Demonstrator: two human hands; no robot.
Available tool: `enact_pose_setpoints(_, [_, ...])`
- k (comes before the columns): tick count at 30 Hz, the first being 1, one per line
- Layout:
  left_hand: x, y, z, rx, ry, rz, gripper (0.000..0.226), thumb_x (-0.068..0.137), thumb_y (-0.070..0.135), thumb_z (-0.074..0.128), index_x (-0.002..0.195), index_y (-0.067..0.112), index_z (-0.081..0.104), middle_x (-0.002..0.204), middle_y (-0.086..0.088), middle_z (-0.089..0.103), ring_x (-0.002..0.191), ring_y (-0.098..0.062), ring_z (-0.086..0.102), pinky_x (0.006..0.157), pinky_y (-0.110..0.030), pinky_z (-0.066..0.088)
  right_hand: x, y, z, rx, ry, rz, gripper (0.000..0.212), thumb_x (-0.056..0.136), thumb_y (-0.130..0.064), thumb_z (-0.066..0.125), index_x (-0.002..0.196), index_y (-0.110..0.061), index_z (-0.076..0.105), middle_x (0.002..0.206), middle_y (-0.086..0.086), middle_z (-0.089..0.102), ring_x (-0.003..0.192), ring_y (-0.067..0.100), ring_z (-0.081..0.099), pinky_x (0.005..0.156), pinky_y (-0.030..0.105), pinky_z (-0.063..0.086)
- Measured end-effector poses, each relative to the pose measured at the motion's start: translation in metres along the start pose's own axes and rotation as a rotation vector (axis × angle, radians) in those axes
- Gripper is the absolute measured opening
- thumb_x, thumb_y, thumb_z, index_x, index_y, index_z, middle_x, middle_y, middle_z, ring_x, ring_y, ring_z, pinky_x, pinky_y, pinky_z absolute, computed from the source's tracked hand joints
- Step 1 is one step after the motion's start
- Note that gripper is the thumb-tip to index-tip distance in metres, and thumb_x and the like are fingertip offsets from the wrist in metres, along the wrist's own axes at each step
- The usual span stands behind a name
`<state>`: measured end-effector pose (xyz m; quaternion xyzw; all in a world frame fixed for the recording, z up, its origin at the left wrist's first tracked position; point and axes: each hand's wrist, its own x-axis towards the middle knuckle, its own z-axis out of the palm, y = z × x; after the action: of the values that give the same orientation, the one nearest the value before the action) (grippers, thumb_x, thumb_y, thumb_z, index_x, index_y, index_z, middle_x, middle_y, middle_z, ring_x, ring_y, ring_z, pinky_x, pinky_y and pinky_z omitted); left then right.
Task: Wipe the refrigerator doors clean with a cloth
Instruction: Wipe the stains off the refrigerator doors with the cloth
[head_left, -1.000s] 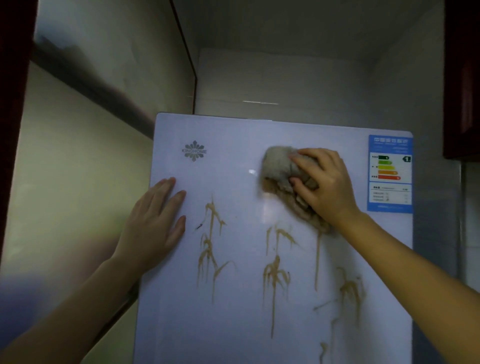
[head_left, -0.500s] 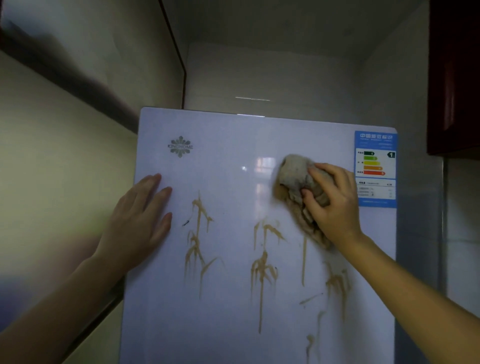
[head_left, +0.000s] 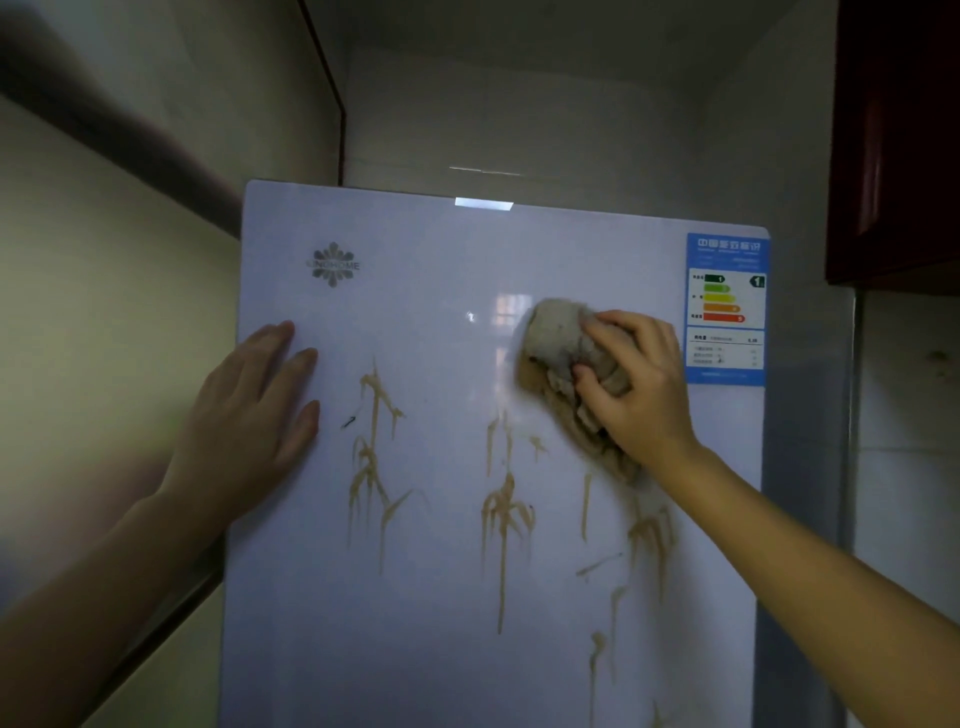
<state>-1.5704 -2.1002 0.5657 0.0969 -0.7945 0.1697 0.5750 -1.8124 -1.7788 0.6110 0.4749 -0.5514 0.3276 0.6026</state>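
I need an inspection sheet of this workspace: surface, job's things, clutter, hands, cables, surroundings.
Surface: white refrigerator door, brown streaks across its middle and lower right.
Job's things: crumpled grey-brown cloth pressed on the door.
Clutter: nothing seen.
Hands: right hand grips the cloth; left hand lies flat at the door's left edge.
Cables: nothing seen.
Surroundings: energy label at the door's top right, dark red cabinet to the right.

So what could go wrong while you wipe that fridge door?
The cloth in the right hand already looks brown, so it may smear the drips instead of lifting them. It is also working close beside the energy label and could catch its edge.
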Motion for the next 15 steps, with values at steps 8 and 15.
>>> enact_pose_setpoints(8, [-0.002,0.000,0.004,-0.010,0.024,-0.008,0.060,0.097,0.041,0.037,0.143,0.003,0.046,0.156,-0.022,0.036,0.142,-0.040,0.038,0.113,-0.054,0.037,-0.002,-0.029,0.020,-0.050,-0.111,-0.227,0.042,0.090,-0.026,0.071,0.130,-0.015,0.068,0.127,0.011,0.064,0.117,0.033,0.057,0.093,0.045,0.049])
enact_pose_setpoints(15, [-0.003,-0.004,0.013,0.000,0.086,0.024,0.054,0.099,0.036,0.042,0.142,0.003,0.049,0.156,-0.022,0.038,0.143,-0.039,0.039,0.116,-0.050,0.035,0.012,-0.067,0.053,0.035,-0.093,-0.215,0.042,0.086,-0.026,0.074,0.127,-0.016,0.070,0.125,0.011,0.065,0.115,0.033,0.057,0.094,0.047,0.048])
